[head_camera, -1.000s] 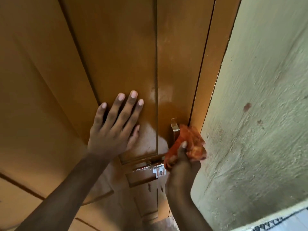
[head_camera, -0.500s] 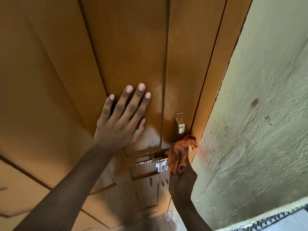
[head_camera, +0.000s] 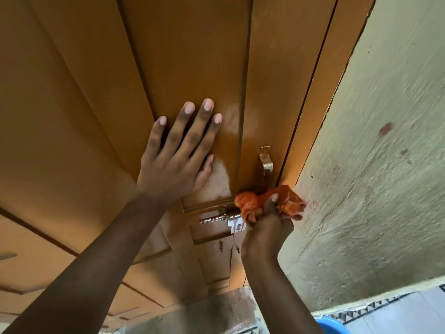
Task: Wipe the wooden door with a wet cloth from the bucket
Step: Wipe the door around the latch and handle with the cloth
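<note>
Orange cloth [head_camera: 269,203] is bunched up in my right hand [head_camera: 265,235], and my fingers [head_camera: 273,198] curl tight round it. It is pressed on the door [head_camera: 187,56] at its right edge, just under the metal handle [head_camera: 265,162] and beside the bolt [head_camera: 218,216]. The door runs tall, up and down, so I think the wipe should go along the edge, upward past the handle. My right hand is nearer that spot. My left hand [head_camera: 177,153] lies flat on the door, fingers straight and spread, holding nothing.
</note>
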### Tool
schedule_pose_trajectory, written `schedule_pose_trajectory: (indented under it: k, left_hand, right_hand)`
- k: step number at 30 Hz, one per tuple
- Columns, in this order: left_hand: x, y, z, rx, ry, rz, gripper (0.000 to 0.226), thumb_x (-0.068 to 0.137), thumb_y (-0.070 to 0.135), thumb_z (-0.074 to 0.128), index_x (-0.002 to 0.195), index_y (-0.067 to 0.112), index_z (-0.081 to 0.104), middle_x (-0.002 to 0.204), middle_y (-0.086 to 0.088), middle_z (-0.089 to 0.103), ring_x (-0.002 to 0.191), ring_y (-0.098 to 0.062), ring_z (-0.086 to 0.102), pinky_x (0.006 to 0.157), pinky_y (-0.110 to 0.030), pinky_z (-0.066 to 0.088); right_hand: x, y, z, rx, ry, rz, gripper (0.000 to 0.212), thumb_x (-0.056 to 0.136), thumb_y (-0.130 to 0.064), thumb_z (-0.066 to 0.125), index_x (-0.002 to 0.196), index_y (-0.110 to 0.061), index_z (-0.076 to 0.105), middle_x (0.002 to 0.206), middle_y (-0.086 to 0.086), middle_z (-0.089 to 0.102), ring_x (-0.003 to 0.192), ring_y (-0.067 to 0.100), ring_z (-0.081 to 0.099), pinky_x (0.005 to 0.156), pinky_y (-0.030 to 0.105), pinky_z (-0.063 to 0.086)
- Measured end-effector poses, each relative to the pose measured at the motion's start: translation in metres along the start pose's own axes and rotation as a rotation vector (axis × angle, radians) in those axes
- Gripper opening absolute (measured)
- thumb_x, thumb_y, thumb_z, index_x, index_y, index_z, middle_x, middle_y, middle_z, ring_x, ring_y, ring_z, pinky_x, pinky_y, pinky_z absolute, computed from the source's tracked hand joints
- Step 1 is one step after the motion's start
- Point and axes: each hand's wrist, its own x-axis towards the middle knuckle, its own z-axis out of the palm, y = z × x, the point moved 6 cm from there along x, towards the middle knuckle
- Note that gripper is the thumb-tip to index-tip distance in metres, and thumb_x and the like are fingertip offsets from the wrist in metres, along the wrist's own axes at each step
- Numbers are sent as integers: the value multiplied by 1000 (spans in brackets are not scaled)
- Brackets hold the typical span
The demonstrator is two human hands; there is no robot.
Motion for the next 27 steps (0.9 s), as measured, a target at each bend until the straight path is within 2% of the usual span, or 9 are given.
schedule_pose_trajectory:
  k: [5, 9, 12, 15, 16, 17, 19, 24, 27]
  left_hand:
    - [0, -1, 0, 17, 0, -6, 72, 102, 50, 50, 164, 15, 37, 166, -10, 38, 153, -30, 36, 117, -51, 33]
    - [0, -1, -1, 13, 6, -3, 72, 102, 49, 50, 164, 14, 38, 166, -10, 38, 153, -31, 36, 117, -51, 33]
    - [1, -1, -3, 33, 13, -2, 72, 101, 49, 50, 163, 15, 40, 165, -9, 41, 151, -30, 40, 116, -51, 35]
    - [1, 0, -3, 24, 16, -2, 72, 100, 49, 51, 162, 15, 40, 165, -9, 41, 150, -29, 41, 116, -50, 35]
    - [1, 0, -3, 20, 17, 2, 72, 100, 49, 51, 162, 15, 40, 165, -9, 41, 150, -29, 41, 116, -50, 35]
    - [1, 1, -3, 19, 18, 5, 72, 100, 49, 52, 162, 15, 40, 165, -9, 41, 150, -29, 41, 116, -50, 36]
    - [0, 1, -1, 22, 23, 7, 72, 100, 50, 52, 162, 16, 41, 164, -8, 41, 150, -29, 41, 115, -50, 36]
    - [2, -1, -2, 13, 27, -6, 72, 99, 49, 53, 162, 15, 41, 164, -9, 41, 150, -29, 39, 115, -50, 36]
    - [1, 0, -2, 26, 24, -2, 71, 100, 49, 52, 162, 15, 41, 164, -9, 42, 150, -29, 39, 115, -50, 36]
  right_hand:
    - [7, -6, -1, 176, 19, 126, 9, 97, -23, 64, 103, -18, 58, 107, -2, 65, 96, 18, 64, 99, 42, 50]
    - [-3, -2, -1, 238, -2, 170, 6, 97, -24, 65, 93, -18, 64, 103, 3, 72, 98, 21, 70, 95, 42, 53]
    - [-2, 3, -4, 210, -13, 173, 5, 96, -25, 65, 99, -24, 62, 114, 3, 70, 106, 22, 68, 98, 42, 53]
    - [6, -6, 5, 256, -61, 223, 3, 99, -21, 61, 101, -19, 62, 96, 5, 72, 86, 15, 71, 81, 28, 59]
    - [5, -11, 7, 288, -84, 226, 13, 99, -20, 60, 110, -13, 64, 99, 14, 74, 93, 20, 75, 85, 29, 59]
    - [4, -13, 5, 308, -87, 227, 28, 100, -20, 59, 123, -6, 63, 114, 23, 72, 113, 31, 70, 100, 37, 55]
    - [2, -11, -2, 300, -73, 236, 33, 100, -22, 60, 127, -4, 60, 128, 24, 66, 134, 39, 50, 114, 50, 42]
    - [6, -4, 3, 330, -51, 297, 24, 102, -18, 56, 121, -5, 57, 145, 25, 52, 140, 45, 43, 114, 55, 41]
    - [4, -14, -1, 431, -59, 300, 39, 100, -14, 57, 134, 5, 51, 152, 27, 43, 145, 44, 36, 115, 52, 40]
